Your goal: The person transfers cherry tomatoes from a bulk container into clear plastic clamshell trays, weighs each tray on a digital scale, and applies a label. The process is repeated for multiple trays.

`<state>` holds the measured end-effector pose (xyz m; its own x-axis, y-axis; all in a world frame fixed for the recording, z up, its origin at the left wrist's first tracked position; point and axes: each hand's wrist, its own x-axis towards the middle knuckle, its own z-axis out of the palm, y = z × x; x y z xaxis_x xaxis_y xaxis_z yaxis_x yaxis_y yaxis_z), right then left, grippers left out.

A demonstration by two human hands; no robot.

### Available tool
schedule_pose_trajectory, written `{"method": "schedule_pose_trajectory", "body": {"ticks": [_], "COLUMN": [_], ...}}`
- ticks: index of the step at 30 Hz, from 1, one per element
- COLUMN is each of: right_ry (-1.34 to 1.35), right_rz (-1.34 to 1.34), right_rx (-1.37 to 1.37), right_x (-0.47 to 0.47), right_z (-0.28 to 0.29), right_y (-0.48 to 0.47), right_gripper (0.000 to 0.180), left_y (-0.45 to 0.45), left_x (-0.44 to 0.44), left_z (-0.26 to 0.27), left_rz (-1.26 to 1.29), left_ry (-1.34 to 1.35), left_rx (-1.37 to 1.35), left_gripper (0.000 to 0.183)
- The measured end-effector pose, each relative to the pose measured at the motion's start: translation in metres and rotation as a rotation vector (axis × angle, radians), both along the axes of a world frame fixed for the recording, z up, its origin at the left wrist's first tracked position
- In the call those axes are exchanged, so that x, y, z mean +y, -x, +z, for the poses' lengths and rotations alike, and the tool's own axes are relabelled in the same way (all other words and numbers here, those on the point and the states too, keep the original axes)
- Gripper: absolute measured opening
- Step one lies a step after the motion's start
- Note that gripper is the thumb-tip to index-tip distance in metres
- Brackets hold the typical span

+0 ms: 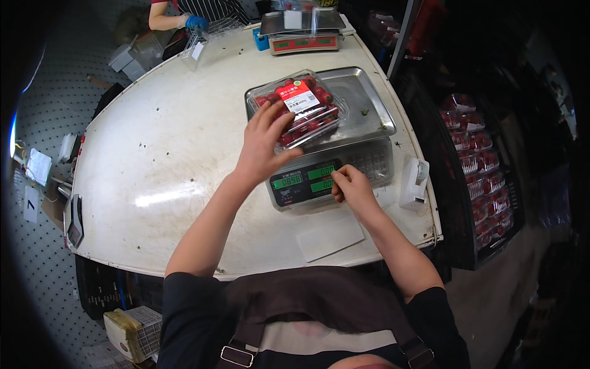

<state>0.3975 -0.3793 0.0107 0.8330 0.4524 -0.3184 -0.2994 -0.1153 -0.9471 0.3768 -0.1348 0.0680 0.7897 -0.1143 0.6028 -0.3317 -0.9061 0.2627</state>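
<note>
A clear plastic clamshell box of small red tomatoes (318,117), with a red and white label on its lid, rests on the left part of the steel scale tray (364,99). My left hand (263,140) lies on the near left corner of the box, fingers apart. Below the tray is the digital scale's display panel (295,184), with lit green readouts. My right hand (352,187) hovers at the right side of that panel, fingers curled and thumb against the index finger; whether something small is between them I cannot tell. Bits of green stem lie on the tray.
A white tape dispenser (415,182) stands at the table's right edge, and a white sheet (329,240) lies nearer me. A second scale (302,34) is at the far end. A co-worker's blue-gloved hand (197,23) touches clear packaging. Boxed tomatoes (481,170) fill a black crate at right.
</note>
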Motion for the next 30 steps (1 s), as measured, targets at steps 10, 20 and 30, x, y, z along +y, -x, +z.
{"method": "schedule_pose_trajectory", "body": {"ticks": [10, 20, 30], "right_ry": [0.031, 0.163, -0.444], "right_rz": [0.036, 0.065, -0.189], "right_rx": [-0.247, -0.178, 0.042], "right_x": [0.019, 0.064, -0.005], "right_z": [0.057, 0.074, 0.065], "right_y": [-0.041, -0.114, -0.076], "right_gripper": [0.021, 0.051, 0.033], "left_y": [-0.02, -0.049, 0.027], "left_x": [0.007, 0.043, -0.131], "left_z": [0.053, 0.073, 0.031], "left_rz": [0.088, 0.134, 0.026], "left_ry": [0.146, 0.653, 0.006], "left_rx": [0.202, 0.462, 0.25], "left_gripper": [0.05, 0.051, 0.078]}}
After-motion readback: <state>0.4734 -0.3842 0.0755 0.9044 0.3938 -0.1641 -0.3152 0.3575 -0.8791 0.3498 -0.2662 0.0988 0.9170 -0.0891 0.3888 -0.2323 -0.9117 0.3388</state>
